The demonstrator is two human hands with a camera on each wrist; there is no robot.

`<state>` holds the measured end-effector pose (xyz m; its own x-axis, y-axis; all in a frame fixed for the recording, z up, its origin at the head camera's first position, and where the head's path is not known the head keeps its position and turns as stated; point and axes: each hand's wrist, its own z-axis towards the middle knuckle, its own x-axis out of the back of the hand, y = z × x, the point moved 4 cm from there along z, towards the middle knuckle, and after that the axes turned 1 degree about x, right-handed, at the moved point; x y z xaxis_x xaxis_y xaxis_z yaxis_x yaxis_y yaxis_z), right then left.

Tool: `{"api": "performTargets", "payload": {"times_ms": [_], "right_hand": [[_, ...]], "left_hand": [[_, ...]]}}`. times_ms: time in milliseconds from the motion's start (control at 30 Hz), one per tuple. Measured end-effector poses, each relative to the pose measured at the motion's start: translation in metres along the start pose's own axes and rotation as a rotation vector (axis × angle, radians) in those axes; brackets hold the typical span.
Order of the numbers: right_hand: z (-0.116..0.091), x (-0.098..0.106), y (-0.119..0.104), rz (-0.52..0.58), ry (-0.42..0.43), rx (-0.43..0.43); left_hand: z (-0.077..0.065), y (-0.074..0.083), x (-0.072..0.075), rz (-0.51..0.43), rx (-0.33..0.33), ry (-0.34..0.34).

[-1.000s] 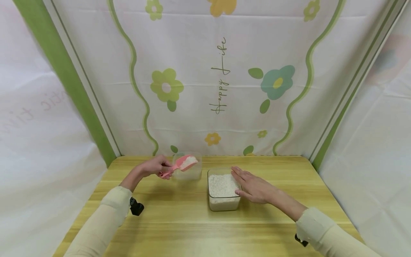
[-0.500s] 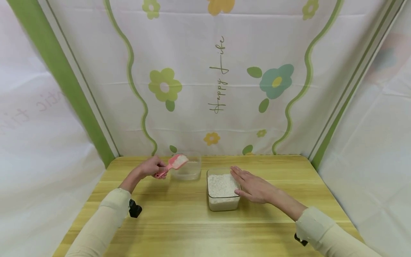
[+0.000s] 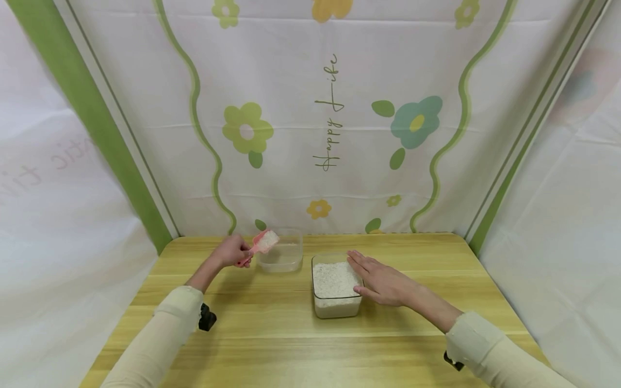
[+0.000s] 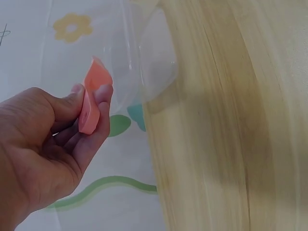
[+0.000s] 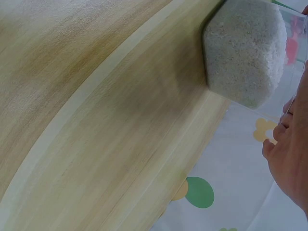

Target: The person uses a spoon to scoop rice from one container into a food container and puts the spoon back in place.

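Observation:
My left hand (image 3: 232, 251) pinches the handle of a pink scoop (image 4: 97, 74) between thumb and fingers. White grains like rice (image 3: 268, 240) lie in the scoop's blade, which is over the left rim of a clear plastic box (image 3: 291, 265). I see no heap of grains in that box. To its right and nearer me stands a second clear container (image 3: 338, 298), filled most of the way with the same white rice (image 5: 245, 53). My right hand (image 3: 388, 284) rests with straight fingers against this container's right rim, the thumb at the near right corner.
Both containers stand on a wooden table (image 3: 271, 350), the clear box close to the far edge. A flowered cloth (image 3: 291, 178) hangs right behind that edge. White cloth sides (image 3: 572, 226) rise at left and right.
My left hand has drawn the scoop left and back, from above the middle of the clear box to its left rim, with grains still in it. The right hand has stayed put.

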<state>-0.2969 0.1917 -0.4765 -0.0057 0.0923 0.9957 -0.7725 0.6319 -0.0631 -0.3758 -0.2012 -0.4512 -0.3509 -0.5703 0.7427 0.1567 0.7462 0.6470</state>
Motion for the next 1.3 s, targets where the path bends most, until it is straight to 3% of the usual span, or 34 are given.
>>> {"api": "performTargets", "payload": {"times_ms": [333, 600, 1300], "right_hand": [[0.001, -0.001, 0.000, -0.004, -0.010, -0.004], [0.000, 0.001, 0.000, -0.003, -0.002, -0.004], [-0.002, 0.002, -0.002, -0.012, 0.011, 0.014]], "left_hand": [[-0.002, 0.006, -0.003, 0.177, -0.032, 0.064], [0.004, 0.008, -0.006, 0.296, 0.007, 0.122], [0.002, 0.010, -0.011, 0.363, -0.003, 0.162]]}}
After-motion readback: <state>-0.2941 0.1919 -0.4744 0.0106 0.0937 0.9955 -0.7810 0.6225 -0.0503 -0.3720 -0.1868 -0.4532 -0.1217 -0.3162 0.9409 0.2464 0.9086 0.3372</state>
